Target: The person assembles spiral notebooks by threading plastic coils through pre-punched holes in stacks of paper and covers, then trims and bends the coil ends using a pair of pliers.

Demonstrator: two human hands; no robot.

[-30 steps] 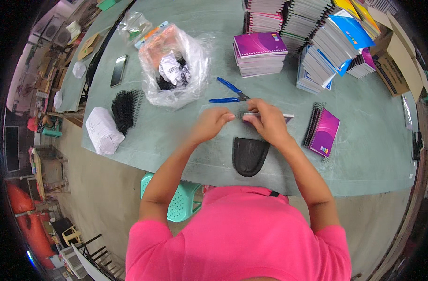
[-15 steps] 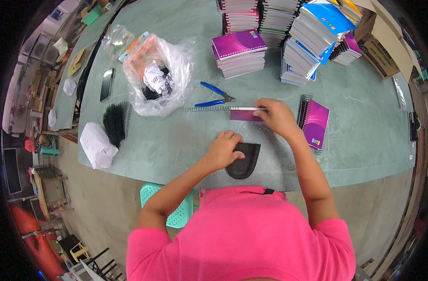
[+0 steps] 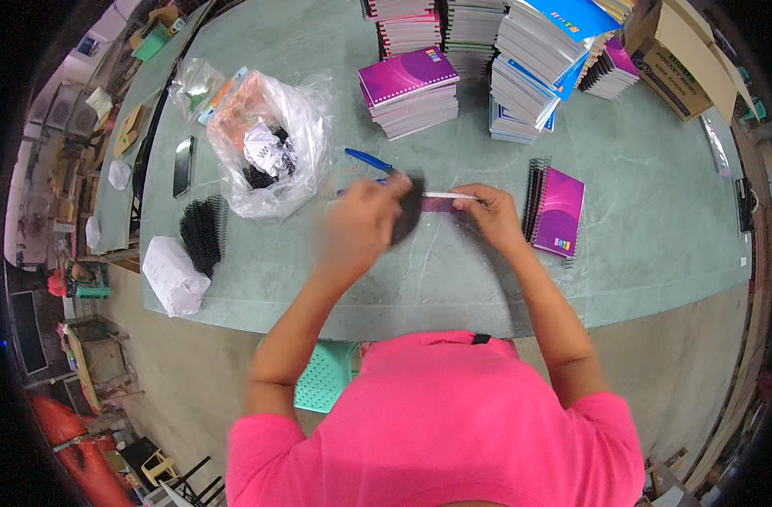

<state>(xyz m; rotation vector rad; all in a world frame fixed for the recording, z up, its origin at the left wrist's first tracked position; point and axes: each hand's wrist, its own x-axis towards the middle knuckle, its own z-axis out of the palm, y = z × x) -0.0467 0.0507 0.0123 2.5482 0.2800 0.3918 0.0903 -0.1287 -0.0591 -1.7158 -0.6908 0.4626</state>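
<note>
Holding a dark curved piece (image 3: 409, 211) in the blurred left hand (image 3: 360, 224), the person brings it to a slim purple strip (image 3: 445, 201) pinched by the right hand (image 3: 491, 215) on the green table (image 3: 656, 186). Fitting looks underway; alignment comes next. Farther off: a purple spiral notebook (image 3: 557, 209), blue-handled pliers (image 3: 367, 160), notebook stacks (image 3: 411, 89), a brown carton (image 3: 686, 51).

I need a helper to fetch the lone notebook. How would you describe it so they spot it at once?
On the green table, look just past the right hand, on its outer side. The purple spiral notebook lies flat and alone there, black coil on its left edge, unlike the tall stacks of notebooks at the far edge.
</note>
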